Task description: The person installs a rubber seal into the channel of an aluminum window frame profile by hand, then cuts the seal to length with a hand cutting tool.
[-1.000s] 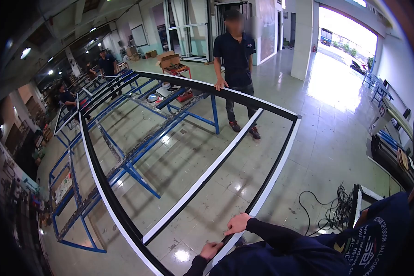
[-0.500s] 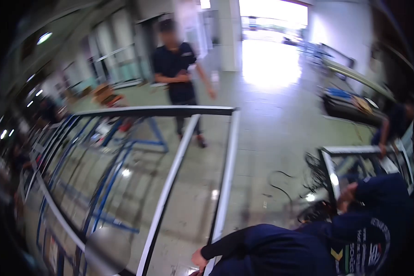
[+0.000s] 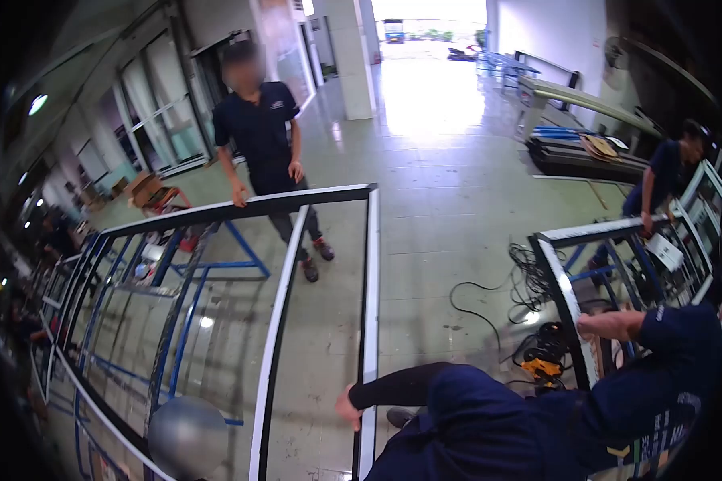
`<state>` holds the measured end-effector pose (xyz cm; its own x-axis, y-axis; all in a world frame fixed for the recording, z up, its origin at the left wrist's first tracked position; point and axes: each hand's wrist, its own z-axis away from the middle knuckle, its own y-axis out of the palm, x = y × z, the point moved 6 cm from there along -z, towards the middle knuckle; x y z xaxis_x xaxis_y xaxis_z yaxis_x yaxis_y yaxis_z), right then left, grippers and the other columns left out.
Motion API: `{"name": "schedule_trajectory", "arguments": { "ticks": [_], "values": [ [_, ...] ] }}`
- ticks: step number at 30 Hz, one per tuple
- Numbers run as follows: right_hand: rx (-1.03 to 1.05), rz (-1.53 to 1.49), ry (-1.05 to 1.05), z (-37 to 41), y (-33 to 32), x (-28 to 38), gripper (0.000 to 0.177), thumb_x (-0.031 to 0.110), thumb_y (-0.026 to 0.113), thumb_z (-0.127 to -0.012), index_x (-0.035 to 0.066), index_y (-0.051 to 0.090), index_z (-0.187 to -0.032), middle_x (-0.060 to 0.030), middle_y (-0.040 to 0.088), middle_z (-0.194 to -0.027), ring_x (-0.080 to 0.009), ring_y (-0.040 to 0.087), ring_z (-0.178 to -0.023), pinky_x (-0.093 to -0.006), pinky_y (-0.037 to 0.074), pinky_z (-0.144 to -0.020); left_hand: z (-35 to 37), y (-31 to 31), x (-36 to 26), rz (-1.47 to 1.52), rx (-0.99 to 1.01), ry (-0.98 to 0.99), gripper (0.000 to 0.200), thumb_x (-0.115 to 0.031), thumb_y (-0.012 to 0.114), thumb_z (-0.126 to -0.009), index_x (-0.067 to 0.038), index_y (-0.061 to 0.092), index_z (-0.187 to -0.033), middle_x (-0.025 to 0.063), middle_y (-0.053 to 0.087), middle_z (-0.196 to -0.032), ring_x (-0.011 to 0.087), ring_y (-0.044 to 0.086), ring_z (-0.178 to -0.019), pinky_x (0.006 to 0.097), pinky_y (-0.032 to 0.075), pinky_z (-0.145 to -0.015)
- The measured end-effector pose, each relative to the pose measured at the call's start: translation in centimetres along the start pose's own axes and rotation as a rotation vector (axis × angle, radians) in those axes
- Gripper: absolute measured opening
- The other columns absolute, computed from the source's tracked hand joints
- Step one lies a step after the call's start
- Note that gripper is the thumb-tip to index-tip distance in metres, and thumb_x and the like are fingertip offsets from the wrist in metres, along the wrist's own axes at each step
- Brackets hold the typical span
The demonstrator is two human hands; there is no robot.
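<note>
Neither of my own hands can be made out. At lower centre a black-sleeved hand (image 3: 347, 409) grips the right side bar of a long white-and-black metal frame (image 3: 370, 289); the arm runs into the navy clothing of a person (image 3: 521, 425) close by at lower right. A bare forearm there ends in a hand (image 3: 598, 325) on a second metal frame (image 3: 561, 276). Across the long frame, a person in a navy shirt (image 3: 257, 132) rests one hand (image 3: 241, 195) on its far bar. A blurred round shape (image 3: 188, 437) covers the near left corner.
Blue trestles (image 3: 237, 264) stand under the long frame. Black cables (image 3: 525, 276) and a yellow-and-black tool (image 3: 544, 369) lie on the floor between the frames. Another person (image 3: 666, 172) leans over the right frame. Behind are a pillar (image 3: 349, 64), stacked profiles (image 3: 573, 152) and cardboard boxes (image 3: 148, 192).
The view has shifted right and become sharper. The person across the frame has come nearer it and put a hand on the far bar. The black-sleeved hand stays at the side bar.
</note>
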<state>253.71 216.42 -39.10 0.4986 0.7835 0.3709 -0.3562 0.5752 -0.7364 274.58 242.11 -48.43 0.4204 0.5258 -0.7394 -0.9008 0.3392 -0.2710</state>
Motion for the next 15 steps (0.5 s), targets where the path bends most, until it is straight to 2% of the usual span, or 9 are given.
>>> {"name": "schedule_trajectory", "arguments": {
  "ticks": [4, 7, 9, 11, 13, 14, 15],
  "values": [
    [0.015, -0.008, 0.194, 3.6, -3.0, -4.4, 0.058, 0.063, 0.074, -0.069, 0.008, 0.075, -0.086, -0.0124, 0.071, -0.085, -0.0309, 0.069, -0.087, -0.0454, 0.053, -0.065, 4.4, -0.1, -9.3, -0.056, -0.049, -0.012, 0.041, -0.030, 0.050, -0.094, 0.002, 0.066, -0.114, 0.0252, 0.067, -0.109, 0.0362, 0.063, -0.106, 0.0398, 0.047, -0.093],
    [-0.079, 0.073, 0.347, 6.4, -5.1, -7.6, 0.055, 0.062, 0.075, -0.066, 0.013, 0.075, -0.089, -0.0090, 0.072, -0.086, -0.0307, 0.069, -0.089, -0.0462, 0.051, -0.072, 5.7, -0.3, -11.9, -0.082, -0.082, -0.080, 0.043, -0.034, 0.049, -0.093, 0.001, 0.067, -0.112, 0.0248, 0.067, -0.108, 0.0362, 0.062, -0.107, 0.0406, 0.046, -0.094],
    [-0.146, 0.124, 0.481, 9.5, -7.9, -8.4, 0.054, 0.058, 0.077, -0.067, 0.013, 0.073, -0.097, -0.0097, 0.071, -0.093, -0.0307, 0.068, -0.091, -0.0453, 0.048, -0.080, 5.3, -0.1, -11.1, -0.028, -0.082, -0.064, 0.043, -0.033, 0.049, -0.094, 0.001, 0.067, -0.112, 0.0249, 0.067, -0.108, 0.0370, 0.062, -0.107, 0.0405, 0.046, -0.094],
    [-0.289, 0.283, 0.584, 10.3, -9.1, -11.0, 0.065, 0.051, 0.075, -0.072, 0.013, 0.062, -0.124, -0.0116, 0.069, -0.099, -0.0302, 0.067, -0.095, -0.0451, 0.045, -0.084, 5.0, 0.0, -10.2, 0.007, -0.080, -0.045, 0.041, -0.031, 0.050, -0.093, 0.001, 0.067, -0.112, 0.0249, 0.067, -0.108, 0.0372, 0.062, -0.106, 0.0404, 0.046, -0.093],
    [-0.882, 0.056, 0.576, 13.9, -12.9, -9.0, 0.079, 0.045, 0.071, -0.078, 0.011, 0.041, -0.143, -0.0141, 0.066, -0.101, -0.0313, 0.065, -0.095, -0.0433, 0.046, -0.080, 3.1, 0.0, -6.2, -0.164, -0.122, 0.258, 0.040, -0.029, 0.051, -0.093, 0.002, 0.066, -0.112, 0.0249, 0.068, -0.107, 0.0357, 0.063, -0.104, 0.0399, 0.047, -0.092],
    [-0.999, -0.009, 0.538, 15.6, -14.5, -6.8, 0.084, 0.044, 0.070, -0.080, 0.010, 0.033, -0.147, -0.0153, 0.065, -0.100, -0.0322, 0.065, -0.093, -0.0424, 0.047, -0.078, 3.6, -0.5, -7.7, -0.237, -0.117, 0.227, 0.039, -0.027, 0.051, -0.093, 0.003, 0.066, -0.112, 0.0246, 0.068, -0.106, 0.0343, 0.064, -0.103, 0.0395, 0.047, -0.091],
    [-1.113, -0.074, 0.517, 17.4, -16.4, -4.5, 0.088, 0.043, 0.068, -0.081, 0.010, 0.026, -0.150, -0.0164, 0.064, -0.098, -0.0332, 0.064, -0.092, -0.0415, 0.047, -0.077, 4.1, -0.5, -8.9, -0.048, -0.086, 0.017, 0.039, -0.027, 0.051, -0.092, 0.003, 0.066, -0.112, 0.0249, 0.068, -0.105, 0.0355, 0.063, -0.103, 0.0398, 0.047, -0.091]
  ]
}}
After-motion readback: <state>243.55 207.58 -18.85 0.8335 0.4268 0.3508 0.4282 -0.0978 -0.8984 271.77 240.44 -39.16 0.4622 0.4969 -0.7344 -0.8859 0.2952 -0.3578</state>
